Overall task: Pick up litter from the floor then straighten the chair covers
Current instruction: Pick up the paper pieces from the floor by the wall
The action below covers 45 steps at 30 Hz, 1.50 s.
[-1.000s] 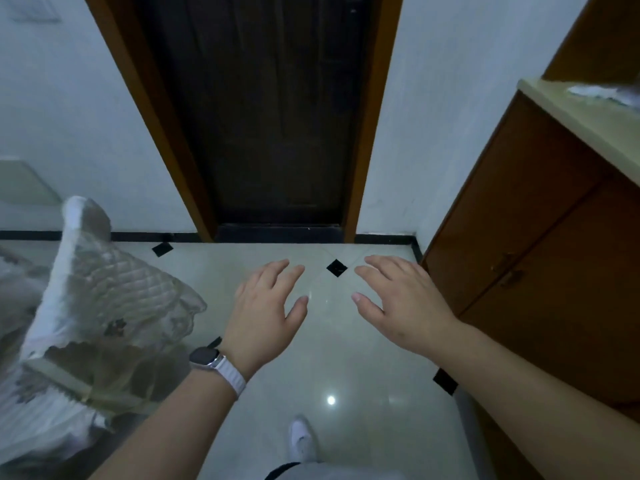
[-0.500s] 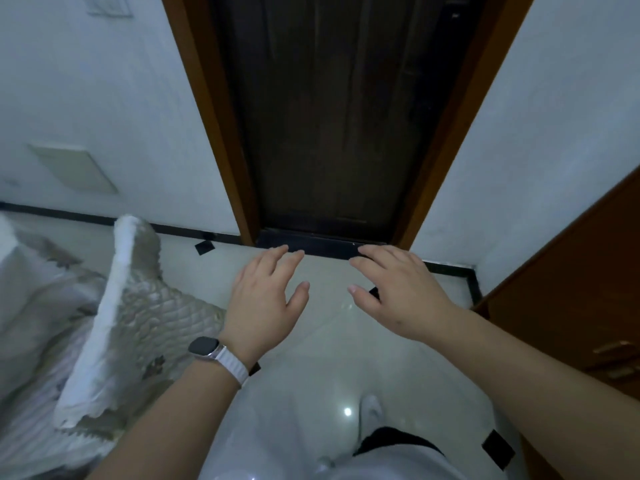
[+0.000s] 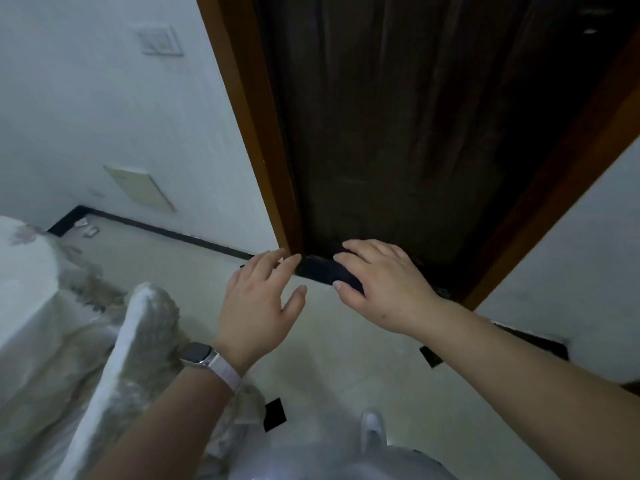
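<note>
I see pale tiled floor [image 3: 346, 344] running up to a dark door [image 3: 415, 133]. Both my hands, left [image 3: 256, 313] and right [image 3: 388, 285], hover empty, each grip open. The covered chair [image 3: 114, 362] sits left of the door; small litter [image 3: 90, 231] lies in the far corner.

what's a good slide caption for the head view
Both empty hands, left and right, held open over the tiled floor before a dark door, quilted chair cover at left.

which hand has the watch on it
The left hand: a watch with a white band sits on its wrist. The right hand has a bare wrist. Both hands are open and empty.
</note>
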Tool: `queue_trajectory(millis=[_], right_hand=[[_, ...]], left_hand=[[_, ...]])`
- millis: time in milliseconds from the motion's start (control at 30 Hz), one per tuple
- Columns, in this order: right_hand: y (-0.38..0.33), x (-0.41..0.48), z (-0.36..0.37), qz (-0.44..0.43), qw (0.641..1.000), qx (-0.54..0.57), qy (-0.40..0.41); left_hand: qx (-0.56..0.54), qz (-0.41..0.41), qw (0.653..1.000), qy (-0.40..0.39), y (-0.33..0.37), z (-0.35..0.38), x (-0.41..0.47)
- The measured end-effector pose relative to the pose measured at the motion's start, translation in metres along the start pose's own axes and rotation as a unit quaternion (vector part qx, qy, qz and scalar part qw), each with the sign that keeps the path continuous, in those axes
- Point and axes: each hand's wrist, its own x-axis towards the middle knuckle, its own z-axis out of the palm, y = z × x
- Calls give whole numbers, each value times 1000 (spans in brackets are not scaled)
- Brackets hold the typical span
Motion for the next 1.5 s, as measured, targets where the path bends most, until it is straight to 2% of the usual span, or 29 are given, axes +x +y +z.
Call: queue_trajectory(millis=[200, 567, 767, 933, 1300, 1500], right_hand=[[40, 90, -21, -59, 998, -24, 3], [12, 263, 8, -163, 986, -36, -19], [-28, 380, 19, -200, 977, -72, -33], [-70, 474, 26, -242, 966, -93, 2], [-172, 624, 62, -339, 936, -90, -7], [-220, 701, 99, -403, 913, -62, -11]], left_hand=[[30, -45, 999, -3, -23, 6, 66], [45, -129, 990, 44, -147, 22, 130], [29, -180, 982, 51, -249, 26, 190], [24, -200, 976, 88, -326, 10, 228], [50, -322, 936, 130, -454, -15, 222], [73, -364, 920, 122, -520, -15, 236]])
